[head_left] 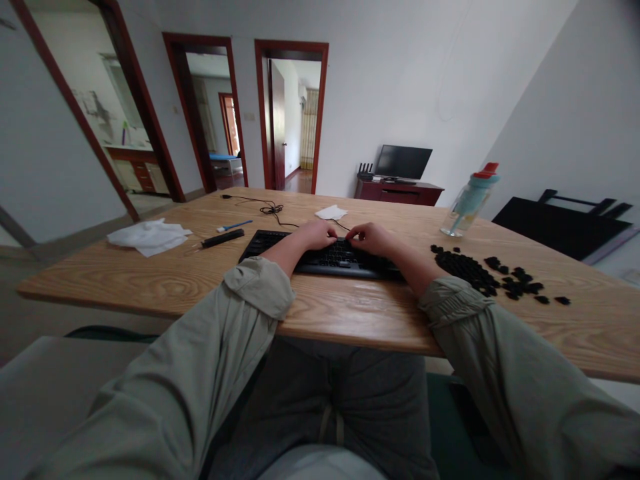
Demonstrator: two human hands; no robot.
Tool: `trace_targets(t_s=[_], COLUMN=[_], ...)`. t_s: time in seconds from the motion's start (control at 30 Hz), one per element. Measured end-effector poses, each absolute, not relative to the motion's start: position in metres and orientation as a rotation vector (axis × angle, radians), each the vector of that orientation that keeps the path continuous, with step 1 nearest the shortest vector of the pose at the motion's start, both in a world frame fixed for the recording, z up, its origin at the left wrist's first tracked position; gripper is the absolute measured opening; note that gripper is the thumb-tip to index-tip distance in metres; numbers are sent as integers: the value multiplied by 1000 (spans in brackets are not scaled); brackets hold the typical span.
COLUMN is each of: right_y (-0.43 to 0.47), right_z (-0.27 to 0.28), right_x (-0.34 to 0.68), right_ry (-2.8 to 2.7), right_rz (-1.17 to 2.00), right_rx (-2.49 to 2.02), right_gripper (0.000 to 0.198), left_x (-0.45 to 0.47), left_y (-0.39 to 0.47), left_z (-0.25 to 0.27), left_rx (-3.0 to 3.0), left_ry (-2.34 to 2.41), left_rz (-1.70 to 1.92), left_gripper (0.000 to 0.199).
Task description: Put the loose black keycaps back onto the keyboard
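Note:
A black computer keyboard (pixel 341 256) lies in front of me on the wooden table, its middle showing between my arms. Over its far edge, my left hand (pixel 319 235) is bent inward with its fingers curled together. Close beside it, my right hand (pixel 371 239) pinches with thumb and forefinger at the same far edge. Whatever the fingertips hold, if anything, is too small to make out. My forearms cover parts of the keyboard on both sides. Many loose black keycaps (pixel 465 272) are spread right of my right forearm, some in a tight patch, others scattered.
On the left lie white tissues (pixel 149 235), a black-handled tool (pixel 223 239) and a small blue brush (pixel 235 227). A coiled cable (pixel 271 209) runs behind the keyboard, near another tissue (pixel 331 212). A water bottle (pixel 470 203) with a red lid stands at the back right.

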State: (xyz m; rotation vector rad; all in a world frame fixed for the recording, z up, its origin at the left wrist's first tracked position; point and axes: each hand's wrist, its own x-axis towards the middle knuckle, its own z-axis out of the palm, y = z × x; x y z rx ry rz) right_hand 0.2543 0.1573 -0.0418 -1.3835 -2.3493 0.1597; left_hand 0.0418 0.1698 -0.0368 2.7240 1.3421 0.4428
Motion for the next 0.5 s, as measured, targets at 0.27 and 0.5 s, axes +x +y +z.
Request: trace_targets(t_s=[0.27, 0.5], right_y=[157, 159], right_z=[-41, -41], right_x=[253, 255], right_ry=[-2355, -2386], right_rz=[145, 125], right_rx=[-1426, -1402], right_gripper=[28, 29], left_x=[41, 41], left_y=[173, 172], left_z=[-39, -38], left_rx=[2735, 2743], left_ry=[1317, 1310], left_rz=[441, 448], left_gripper=[30, 30])
